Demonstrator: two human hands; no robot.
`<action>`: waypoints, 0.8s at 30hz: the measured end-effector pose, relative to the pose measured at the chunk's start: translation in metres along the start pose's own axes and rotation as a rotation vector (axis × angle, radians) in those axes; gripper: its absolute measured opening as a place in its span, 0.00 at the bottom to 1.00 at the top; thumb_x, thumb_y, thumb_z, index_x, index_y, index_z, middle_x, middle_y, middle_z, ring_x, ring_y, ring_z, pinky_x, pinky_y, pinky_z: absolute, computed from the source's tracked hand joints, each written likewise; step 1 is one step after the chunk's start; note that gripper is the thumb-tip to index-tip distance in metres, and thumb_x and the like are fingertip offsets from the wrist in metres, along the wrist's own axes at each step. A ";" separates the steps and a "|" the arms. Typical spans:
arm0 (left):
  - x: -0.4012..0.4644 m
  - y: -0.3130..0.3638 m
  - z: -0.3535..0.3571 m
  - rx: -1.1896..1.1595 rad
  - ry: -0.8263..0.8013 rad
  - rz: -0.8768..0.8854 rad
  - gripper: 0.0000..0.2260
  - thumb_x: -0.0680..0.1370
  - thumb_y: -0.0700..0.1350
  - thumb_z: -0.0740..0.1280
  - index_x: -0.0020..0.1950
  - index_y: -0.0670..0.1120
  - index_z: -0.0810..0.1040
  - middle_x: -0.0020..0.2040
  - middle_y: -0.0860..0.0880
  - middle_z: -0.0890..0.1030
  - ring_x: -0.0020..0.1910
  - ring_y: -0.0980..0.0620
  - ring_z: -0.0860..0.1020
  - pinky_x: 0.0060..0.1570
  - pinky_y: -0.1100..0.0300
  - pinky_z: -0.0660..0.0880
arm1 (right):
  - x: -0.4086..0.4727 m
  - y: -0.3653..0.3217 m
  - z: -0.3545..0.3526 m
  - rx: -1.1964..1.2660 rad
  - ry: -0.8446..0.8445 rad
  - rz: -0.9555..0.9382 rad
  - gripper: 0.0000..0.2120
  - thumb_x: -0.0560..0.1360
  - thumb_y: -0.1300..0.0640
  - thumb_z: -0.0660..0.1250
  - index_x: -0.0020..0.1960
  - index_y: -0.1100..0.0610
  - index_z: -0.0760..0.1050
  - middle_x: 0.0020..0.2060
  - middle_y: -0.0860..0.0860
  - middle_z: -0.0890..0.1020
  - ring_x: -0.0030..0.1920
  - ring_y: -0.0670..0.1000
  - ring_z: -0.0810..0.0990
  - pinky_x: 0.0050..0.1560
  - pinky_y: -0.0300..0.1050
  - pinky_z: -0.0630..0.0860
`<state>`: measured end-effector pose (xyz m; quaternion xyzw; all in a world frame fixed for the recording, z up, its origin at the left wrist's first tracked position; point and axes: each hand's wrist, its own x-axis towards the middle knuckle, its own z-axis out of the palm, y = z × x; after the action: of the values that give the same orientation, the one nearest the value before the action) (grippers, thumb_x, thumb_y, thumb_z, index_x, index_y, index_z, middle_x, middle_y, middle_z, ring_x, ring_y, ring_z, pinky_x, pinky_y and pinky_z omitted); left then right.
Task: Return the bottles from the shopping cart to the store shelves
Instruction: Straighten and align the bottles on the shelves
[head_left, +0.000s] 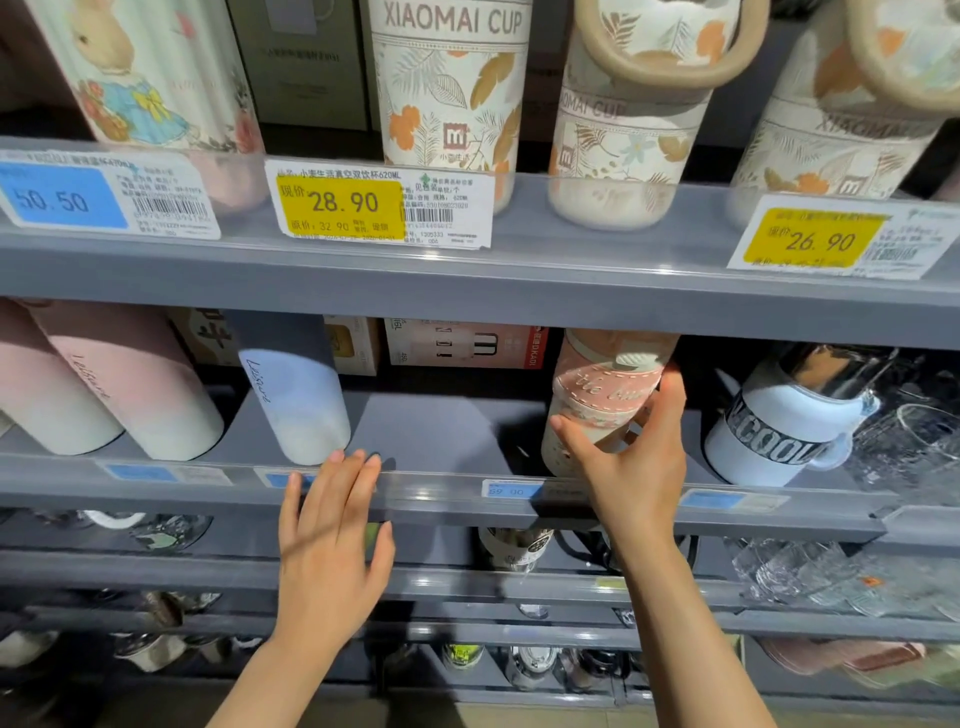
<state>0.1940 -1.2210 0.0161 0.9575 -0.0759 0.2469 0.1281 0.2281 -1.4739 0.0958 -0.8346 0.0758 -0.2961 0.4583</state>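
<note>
We see the right hand (631, 457) reach up, its grip curled around the pink bottle (597, 400) standing on the middle shelf (457, 499). The left hand (332, 535) hovers flat at the shelf's front rail, fingers straight, holding nothing.

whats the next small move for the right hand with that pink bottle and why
Probably push the pink bottle a little deeper and let go. The right hand grips it on the middle shelf, close behind the front rail. The left hand lies open against the rail, holding nothing.
</note>
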 end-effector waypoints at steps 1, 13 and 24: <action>-0.001 0.000 0.001 0.007 0.007 -0.002 0.26 0.73 0.49 0.60 0.70 0.43 0.68 0.68 0.44 0.71 0.72 0.45 0.63 0.74 0.48 0.49 | 0.000 -0.001 0.000 0.003 0.003 -0.012 0.34 0.62 0.46 0.79 0.58 0.42 0.59 0.52 0.43 0.76 0.51 0.49 0.77 0.47 0.46 0.74; -0.006 0.010 0.008 0.056 0.054 -0.049 0.27 0.74 0.50 0.58 0.72 0.43 0.66 0.70 0.43 0.71 0.73 0.46 0.61 0.72 0.41 0.52 | -0.034 0.011 -0.012 0.063 0.164 -0.240 0.32 0.71 0.47 0.69 0.70 0.55 0.62 0.62 0.53 0.70 0.61 0.58 0.71 0.59 0.50 0.71; 0.012 -0.089 -0.053 -0.338 0.294 0.026 0.21 0.75 0.49 0.63 0.67 0.48 0.68 0.66 0.48 0.69 0.63 0.49 0.71 0.66 0.45 0.69 | -0.090 -0.099 0.111 0.224 -0.085 -0.108 0.29 0.71 0.47 0.70 0.69 0.50 0.64 0.60 0.46 0.71 0.62 0.44 0.71 0.60 0.36 0.71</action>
<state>0.1988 -1.1217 0.0483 0.8751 -0.1088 0.3692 0.2933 0.2029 -1.3014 0.0927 -0.7927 -0.0222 -0.2914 0.5350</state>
